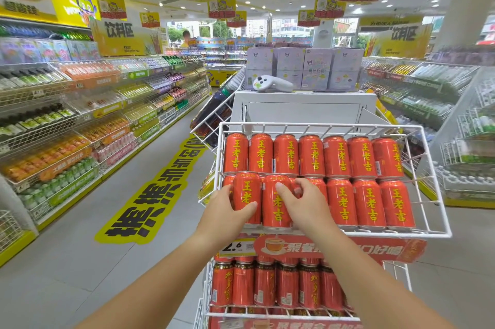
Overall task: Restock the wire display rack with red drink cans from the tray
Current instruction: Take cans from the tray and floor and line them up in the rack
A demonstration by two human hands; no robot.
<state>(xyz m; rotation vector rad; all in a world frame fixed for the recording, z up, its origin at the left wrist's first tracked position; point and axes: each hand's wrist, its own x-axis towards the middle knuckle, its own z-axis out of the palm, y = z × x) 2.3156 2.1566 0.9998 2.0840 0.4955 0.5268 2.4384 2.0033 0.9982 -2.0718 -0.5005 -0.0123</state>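
Note:
A white wire display rack (434,232) tilts toward me, holding two rows of red drink cans (337,157) with yellow characters. My left hand (227,210) grips a red can (247,194) at the front row's left end, thumb across its lower face. My right hand (300,202) holds the neighbouring red can (276,202), thumb on its front and fingers curled behind. Both cans sit raised above the others in that row. No tray is in view.
A lower rack tier (267,285) holds darker red cans under a price strip (334,247). Behind stands a white cabinet (302,106) with a white controller (270,83) and purple boxes (302,66). Drink shelves (80,114) line the aisle at left; more wire shelves (455,119) stand right.

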